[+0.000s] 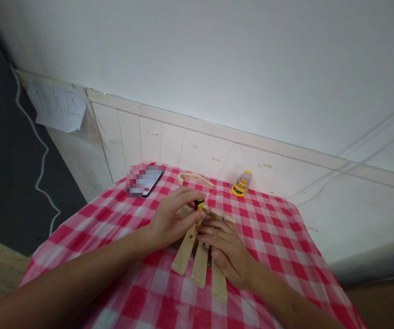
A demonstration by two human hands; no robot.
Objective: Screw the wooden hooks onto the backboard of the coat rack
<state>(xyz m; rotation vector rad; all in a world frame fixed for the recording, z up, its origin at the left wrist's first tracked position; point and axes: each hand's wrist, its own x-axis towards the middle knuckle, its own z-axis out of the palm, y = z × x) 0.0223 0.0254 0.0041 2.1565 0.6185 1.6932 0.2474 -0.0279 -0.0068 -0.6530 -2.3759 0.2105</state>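
My left hand [171,218] pinches a small screwdriver with a yellow and black handle [199,204], held upright over a set of pale wooden slats [200,262] on the red and white checked tablecloth [114,219]. My right hand [227,253] lies on the slats from the right, fingers curled over them and pressing them down. The slats fan out toward me from a joined end under my fingers. That joint is hidden by both hands.
A phone [149,181] lies at the far left of the table. A curved wooden piece [195,179] and a yellow screwdriver-bit holder [241,183] sit near the white panelled wall [217,151]. A white cable [42,160] hangs at left.
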